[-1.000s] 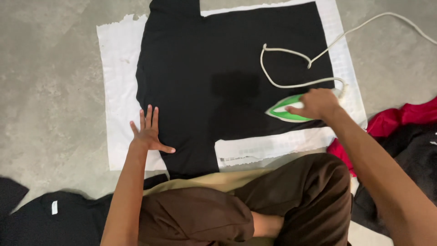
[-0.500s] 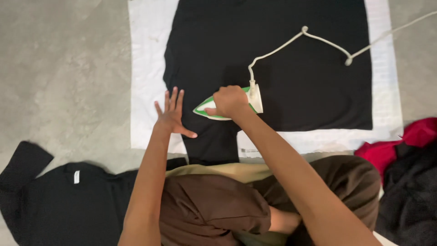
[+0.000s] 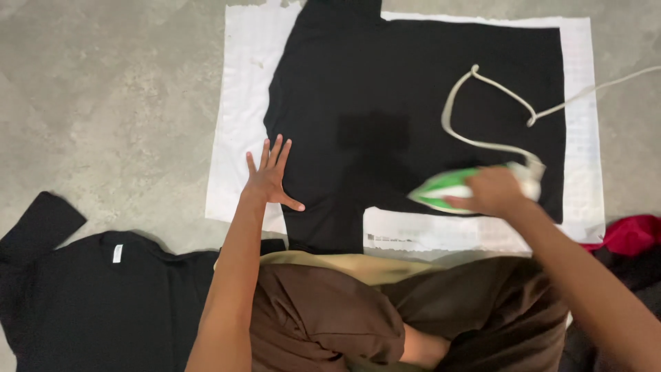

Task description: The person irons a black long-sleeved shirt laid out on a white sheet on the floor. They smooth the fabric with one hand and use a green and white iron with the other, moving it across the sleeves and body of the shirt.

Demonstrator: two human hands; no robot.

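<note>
This looks like a plain room in a home or small garment workroom, with clothes being pressed on the ground; the floor (image 3: 103, 103) is bare grey concrete; a white cloth (image 3: 241, 138) is spread on it as a pad under a black shirt (image 3: 385, 89); a green iron (image 3: 447, 189) with a white cord (image 3: 482, 141) rests there; more garments lie at near left (image 3: 103, 296) and near right (image 3: 630, 234).

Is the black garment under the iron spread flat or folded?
Spread flat: the black cotton garment lies open on the white cloth sheet, the left hand pressing its edge, the right hand on the green-and-white iron.
</note>
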